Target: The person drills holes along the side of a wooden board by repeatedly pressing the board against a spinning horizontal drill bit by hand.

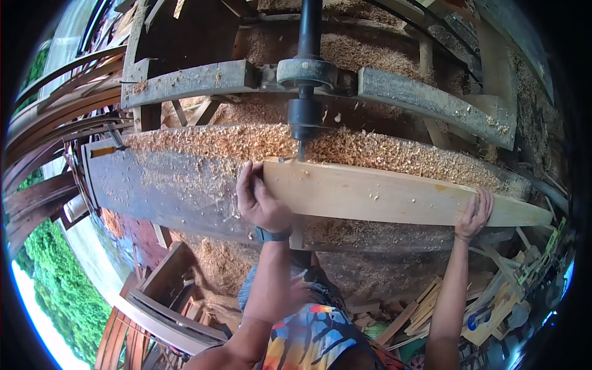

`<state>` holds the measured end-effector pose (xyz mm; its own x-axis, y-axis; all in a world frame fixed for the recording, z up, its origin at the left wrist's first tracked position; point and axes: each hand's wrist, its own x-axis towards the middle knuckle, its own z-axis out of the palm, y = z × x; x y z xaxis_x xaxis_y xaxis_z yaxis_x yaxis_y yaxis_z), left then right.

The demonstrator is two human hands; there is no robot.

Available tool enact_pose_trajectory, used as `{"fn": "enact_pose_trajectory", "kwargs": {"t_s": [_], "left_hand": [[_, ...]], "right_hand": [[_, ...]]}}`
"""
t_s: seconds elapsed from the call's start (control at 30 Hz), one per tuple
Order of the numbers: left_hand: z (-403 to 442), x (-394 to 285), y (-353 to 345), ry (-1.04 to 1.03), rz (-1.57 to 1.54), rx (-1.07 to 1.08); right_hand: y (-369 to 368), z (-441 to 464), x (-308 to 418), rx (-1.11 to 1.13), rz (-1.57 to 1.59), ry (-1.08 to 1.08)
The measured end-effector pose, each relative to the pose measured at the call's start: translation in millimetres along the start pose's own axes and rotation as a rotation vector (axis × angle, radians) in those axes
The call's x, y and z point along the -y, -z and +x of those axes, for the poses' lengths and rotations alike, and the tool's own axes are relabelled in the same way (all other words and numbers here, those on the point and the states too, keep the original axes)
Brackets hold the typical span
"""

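A long pale wooden plank (370, 192) lies across the dark, worn worktable (166, 191), narrowing toward its right end. My left hand (262, 200) grips the plank's left end, its fingers bent around the corner. Farther right, my right hand (476, 214) holds the plank from its near edge, fingers laid over the upper face. A dark machine spindle (305, 114) points toward me, and its thin bit (301, 150) meets the plank's far edge near the left end. Whether the bit has entered the wood is hidden.
Heaped wood shavings (216, 140) run along the table's back. Two thick wooden beams (191, 85) flank the spindle's bearing (306, 72). A clamp-like tool with a yellowish handle (103, 151) sits at the table's left end. Curved wooden strips (55, 105) are stacked left; scrap wood (425, 308) lies lower right.
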<state>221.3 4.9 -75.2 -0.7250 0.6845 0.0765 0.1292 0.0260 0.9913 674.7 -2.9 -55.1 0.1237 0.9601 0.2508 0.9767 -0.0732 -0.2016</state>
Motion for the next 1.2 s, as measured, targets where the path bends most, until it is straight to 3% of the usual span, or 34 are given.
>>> {"fn": "enact_pose_trajectory", "kwargs": {"t_s": [0.17,0.3,0.43,0.87,1.2], "left_hand": [[11,-2,4,-0.078,0.135,0.13],[16,-7,11,0.023,0.092,0.311],[16,-3,16,0.023,0.037,0.35],[-46,-15,67,0.022,0.197,0.272],[-48,-16,64,0.031,0.219,0.266]], "right_hand": [[0,-2,0,0.006,0.03,-0.025],[-2,-1,-5,-0.023,0.04,0.015],[-4,-2,-8,-0.031,0.033,0.001],[12,-40,-15,0.023,0.021,0.05],[13,-37,-16,0.052,0.038,0.058]]}}
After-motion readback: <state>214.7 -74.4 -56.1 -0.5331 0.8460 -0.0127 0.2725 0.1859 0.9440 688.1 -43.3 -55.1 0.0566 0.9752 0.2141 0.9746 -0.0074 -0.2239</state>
